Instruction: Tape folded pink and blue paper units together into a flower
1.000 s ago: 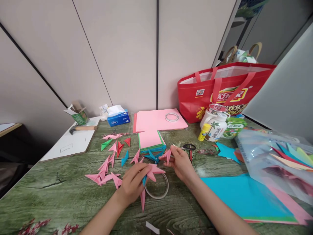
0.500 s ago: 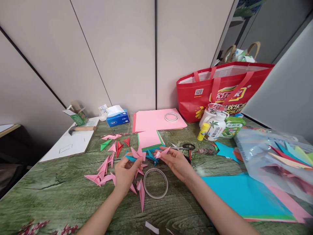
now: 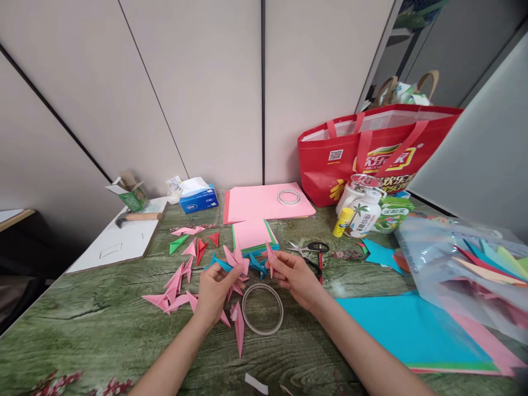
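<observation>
My left hand (image 3: 216,289) is closed on a folded paper piece (image 3: 235,257) with pink points and a blue part. Pinched in the fingers of my right hand (image 3: 295,276) is a single pink folded paper piece (image 3: 270,257), held nearly upright. A small gap separates the two held pieces. Between the hands a blue folded piece (image 3: 258,265) lies on the table. Below them rests a pale ring of tape (image 3: 263,309), with a long pink folded piece (image 3: 238,329) beside it. More pink folded pieces (image 3: 175,286) lie left of my left hand.
A stack of square paper (image 3: 251,234) is just beyond the hands, with scissors (image 3: 315,247) to its right. Farther right are a glue stick (image 3: 342,223), a white bottle (image 3: 365,214), a red bag (image 3: 325,170) and blue sheets (image 3: 408,324). A hammer (image 3: 140,217) lies left.
My right hand has turned its pink piece from slanting sideways to nearly upright and shifted slightly down. My left hand has moved a little right, tilting its pink and blue piece.
</observation>
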A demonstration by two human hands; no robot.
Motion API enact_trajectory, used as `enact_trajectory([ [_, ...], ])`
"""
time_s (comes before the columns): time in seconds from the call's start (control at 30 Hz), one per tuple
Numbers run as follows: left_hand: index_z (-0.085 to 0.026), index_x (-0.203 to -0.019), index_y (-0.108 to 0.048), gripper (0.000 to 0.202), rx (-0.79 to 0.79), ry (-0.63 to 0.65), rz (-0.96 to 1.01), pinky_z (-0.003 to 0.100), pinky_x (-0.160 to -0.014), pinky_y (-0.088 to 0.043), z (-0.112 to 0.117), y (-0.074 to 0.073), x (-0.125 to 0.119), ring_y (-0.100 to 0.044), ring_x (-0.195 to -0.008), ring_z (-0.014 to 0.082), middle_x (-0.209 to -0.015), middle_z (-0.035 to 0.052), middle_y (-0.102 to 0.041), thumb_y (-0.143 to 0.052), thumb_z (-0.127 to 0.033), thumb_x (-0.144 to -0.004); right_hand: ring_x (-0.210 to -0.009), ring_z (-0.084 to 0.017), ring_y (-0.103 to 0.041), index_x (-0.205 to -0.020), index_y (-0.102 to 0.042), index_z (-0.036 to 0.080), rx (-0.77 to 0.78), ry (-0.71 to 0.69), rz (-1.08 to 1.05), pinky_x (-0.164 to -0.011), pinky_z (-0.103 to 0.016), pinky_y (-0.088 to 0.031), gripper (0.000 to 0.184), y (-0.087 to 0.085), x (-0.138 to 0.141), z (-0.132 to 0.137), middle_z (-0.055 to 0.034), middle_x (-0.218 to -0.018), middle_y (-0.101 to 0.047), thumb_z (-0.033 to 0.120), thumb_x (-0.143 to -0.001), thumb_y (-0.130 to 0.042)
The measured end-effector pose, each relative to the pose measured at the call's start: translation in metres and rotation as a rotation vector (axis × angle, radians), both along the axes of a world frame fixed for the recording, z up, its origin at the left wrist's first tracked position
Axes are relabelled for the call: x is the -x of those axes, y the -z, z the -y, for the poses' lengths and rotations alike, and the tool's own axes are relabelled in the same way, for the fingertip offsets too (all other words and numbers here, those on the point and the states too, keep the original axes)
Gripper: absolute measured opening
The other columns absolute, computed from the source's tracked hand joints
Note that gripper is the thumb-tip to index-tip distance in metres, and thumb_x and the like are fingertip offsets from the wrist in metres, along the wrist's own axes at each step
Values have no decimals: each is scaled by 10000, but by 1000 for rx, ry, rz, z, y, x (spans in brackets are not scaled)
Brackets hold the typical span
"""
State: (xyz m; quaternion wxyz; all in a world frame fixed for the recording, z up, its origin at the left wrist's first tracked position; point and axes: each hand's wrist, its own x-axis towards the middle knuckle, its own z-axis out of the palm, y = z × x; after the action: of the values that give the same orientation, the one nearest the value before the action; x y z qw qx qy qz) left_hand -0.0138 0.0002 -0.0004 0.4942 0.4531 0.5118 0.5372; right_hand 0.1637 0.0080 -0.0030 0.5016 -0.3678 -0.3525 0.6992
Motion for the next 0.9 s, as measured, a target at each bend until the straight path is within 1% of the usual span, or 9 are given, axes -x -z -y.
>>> enact_trajectory([
  [0.07,-145,-638,-620,191,5,16,2,226,-454,-459,0,0,-1,-585,-420,131,-505,-4,-650,-736,-291,-601,-409,5,-315,-814,-661,157,0,-18,-33,-343,-130,-168,298,1,1,0,13,-708,-607,362,-610,-732],
  [0.17,-139,-658,-627,186,4,49,12,231,-469,-474,1,-1,-1,-601,-442,135,-556,18,-675,-727,-291,-616,-465,-15,-424,-820,-670,140,6,-9,-70,-391,-124,-309,284,1,2,1,1,-705,-614,312,-607,-745],
  [0.3,-132,-676,-635,203,9,60,18,233,-479,-481,2,-2,-2,-617,-463,143,-581,38,-687,-714,-313,-633,-613,-60,-559,-775,-680,123,27,-14,-147,-596,-165,-469,221,-3,7,2,-20,-734,-637,294,-643,-725],
  [0.4,-134,-663,-633,209,17,56,25,232,-472,-482,2,-3,-3,-615,-455,145,-553,32,-679,-713,-324,-633,-771,-126,-625,-740,-674,126,43,-20,-228,-783,-248,-488,212,-5,9,4,-32,-774,-657,289,-621,-738],
  [0.5,-137,-648,-626,206,21,51,22,228,-481,-485,3,-4,-3,-616,-455,144,-524,27,-672,-719,-320,-625,-837,-148,-637,-795,-664,138,37,-6,-243,-867,-279,-464,268,-4,10,5,-30,-824,-666,264,-582,-767],
  [0.63,-135,-645,-622,202,37,47,-2,217,-481,-482,4,-4,-4,-609,-446,136,-504,26,-669,-732,-301,-609,-791,-177,-651,-878,-632,157,25,-6,-151,-764,-326,-506,349,0,6,5,-42,-857,-668,311,-593,-762],
  [0.73,-134,-630,-613,201,52,55,-14,214,-477,-484,3,-3,-5,-603,-435,130,-501,25,-669,-727,-299,-616,-832,-192,-625,-896,-627,156,13,-4,-50,-689,-309,-505,384,3,5,5,-68,-878,-666,365,-599,-751],
  [0.8,-133,-641,-614,200,57,68,-15,215,-482,-487,3,-2,-5,-602,-435,128,-510,25,-673,-722,-301,-623,-806,-161,-596,-871,-636,158,-12,33,-2,-668,-264,-484,368,3,6,5,-49,-835,-656,372,-595,-752],
  [0.9,-131,-646,-613,205,62,79,-18,213,-486,-487,2,-1,-5,-603,-439,126,-513,25,-674,-718,-306,-628,-648,-90,-524,-828,-645,159,-35,87,43,-590,-202,-431,338,3,9,5,1,-733,-610,357,-580,-761],
])
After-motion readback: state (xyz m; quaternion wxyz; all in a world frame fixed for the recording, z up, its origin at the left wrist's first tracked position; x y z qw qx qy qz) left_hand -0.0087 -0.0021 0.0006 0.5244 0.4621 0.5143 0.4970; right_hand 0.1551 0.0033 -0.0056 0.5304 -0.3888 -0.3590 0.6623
